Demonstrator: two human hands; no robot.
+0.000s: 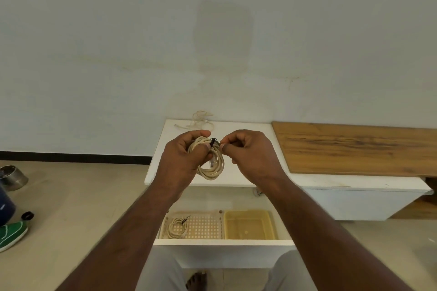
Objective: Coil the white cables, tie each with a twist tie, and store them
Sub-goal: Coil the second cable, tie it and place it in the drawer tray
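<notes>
- A pale wall (118,30) fills the upper view; a beige floor (71,208) lies at 7 to 9 o'clock.
- A white table (236,172) sits centre, with a wooden board (354,146) at its 3 o'clock.
- Below it, at 6 o'clock, an open drawer (222,242) holds a perforated basket (203,227) and a yellow tray (249,224).
- The left hand (182,160) holds the coiled cable (212,163) above the table, fingers curled round the coil's 10 o'clock side.
- The coil hangs as an upright oval, long axis 12 to 6 o'clock.
- The right hand (250,156) pinches the black twist tie (214,142) at the coil's 12 o'clock, fingertips narrow.
- A tied coil (177,227) lies at the basket's 9 o'clock side.
- A loose cable (201,120) lies at the table's 11 o'clock corner.
</notes>
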